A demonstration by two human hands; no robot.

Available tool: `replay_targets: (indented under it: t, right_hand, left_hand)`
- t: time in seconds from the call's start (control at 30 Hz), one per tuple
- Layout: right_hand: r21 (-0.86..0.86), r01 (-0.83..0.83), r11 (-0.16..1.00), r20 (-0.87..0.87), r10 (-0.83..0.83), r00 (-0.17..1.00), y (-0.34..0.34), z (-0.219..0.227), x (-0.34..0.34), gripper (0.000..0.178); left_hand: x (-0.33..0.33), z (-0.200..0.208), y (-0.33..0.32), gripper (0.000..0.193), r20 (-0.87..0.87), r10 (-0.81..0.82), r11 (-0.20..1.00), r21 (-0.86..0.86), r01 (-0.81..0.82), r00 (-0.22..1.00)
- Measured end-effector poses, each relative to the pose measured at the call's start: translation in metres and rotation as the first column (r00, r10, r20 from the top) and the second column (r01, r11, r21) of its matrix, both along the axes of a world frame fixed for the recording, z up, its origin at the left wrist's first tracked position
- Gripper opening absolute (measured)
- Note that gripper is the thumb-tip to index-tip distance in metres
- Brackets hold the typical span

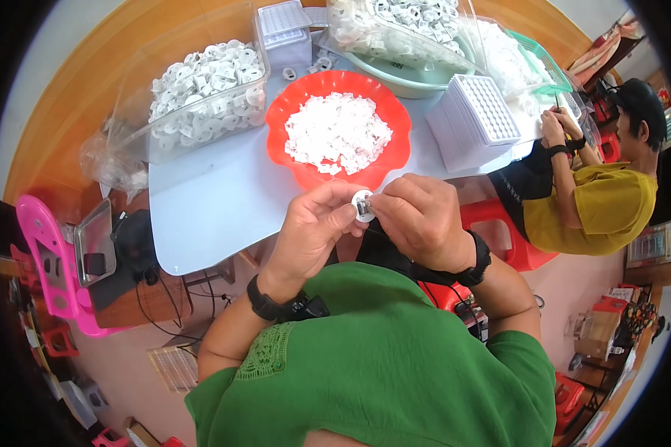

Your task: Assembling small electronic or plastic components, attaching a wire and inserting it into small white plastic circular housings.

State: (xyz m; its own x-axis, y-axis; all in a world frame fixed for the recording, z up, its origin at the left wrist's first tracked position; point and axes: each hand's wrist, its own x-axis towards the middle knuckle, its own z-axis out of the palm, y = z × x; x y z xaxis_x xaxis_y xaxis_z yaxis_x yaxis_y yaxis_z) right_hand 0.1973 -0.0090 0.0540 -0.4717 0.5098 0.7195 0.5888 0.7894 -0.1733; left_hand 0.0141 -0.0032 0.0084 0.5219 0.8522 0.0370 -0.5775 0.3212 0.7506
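At the near edge of the tabletop (209,216), the left hand (313,229) pinches a round white part (363,207); the right hand's (423,223) bunched fingers grip its side, near a red bowl (278,138).

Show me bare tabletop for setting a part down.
Widest: the pale blue table's left front, between the left clear bin, the red bowl and its front edge. A narrower strip separates bowl from white tray stack. The table's back is crowded.

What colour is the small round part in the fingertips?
The part is white with a darker middle, best seen in the head view.
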Motion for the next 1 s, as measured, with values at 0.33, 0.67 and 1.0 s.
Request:
replay_targets:
  t: [0.33,0.67,1.0]
  right_hand:
    - [-0.123,-0.04,0.992,0.095,0.052,0.994,0.0,0.003,0.002,0.012]
    - [-0.22,-0.099,0.97,0.062,0.115,0.991,0.007,0.003,0.006,0.012]
    - [-0.521,-0.025,0.853,0.011,0.035,0.999,0.012,0.006,0.012,0.016]
  left_hand:
    - [0.001,0.002,-0.006,0.021,-0.177,0.076,0.992,0.114,-0.056,0.981]
    - [0.0,-0.001,-0.005,0.024,-0.197,0.072,0.989,0.139,-0.045,0.978]
    - [0.005,-0.001,-0.007,0.02,-0.276,0.108,0.98,0.189,-0.056,0.955]
